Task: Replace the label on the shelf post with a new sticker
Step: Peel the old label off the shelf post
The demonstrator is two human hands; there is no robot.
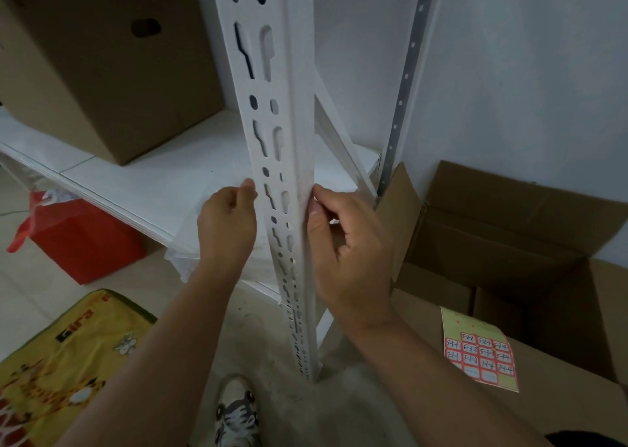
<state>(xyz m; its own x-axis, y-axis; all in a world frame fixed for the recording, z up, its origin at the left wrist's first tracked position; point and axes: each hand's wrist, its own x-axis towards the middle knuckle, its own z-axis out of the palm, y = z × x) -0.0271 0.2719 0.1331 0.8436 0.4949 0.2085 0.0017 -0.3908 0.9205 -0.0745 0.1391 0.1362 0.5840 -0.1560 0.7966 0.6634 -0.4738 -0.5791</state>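
Observation:
A white slotted shelf post (272, 113) runs down the middle of the view. My left hand (227, 224) is at the post's left edge, fingers curled, fingertips touching the metal. My right hand (350, 242) is at the post's right edge, with thumb and forefinger pressed together against the corner; whether they pinch a label is too small to tell. No label shows on the post's face. A sticker sheet (479, 351) with red-framed handwritten labels lies on a cardboard box at the lower right.
A closed cardboard box (102, 72) stands on the white shelf (153, 181). An open cardboard box (509, 229) sits right of the post. A red bag (78, 235) and a yellow patterned bag (68, 361) lie on the floor at left. My shoe (238, 412) is below.

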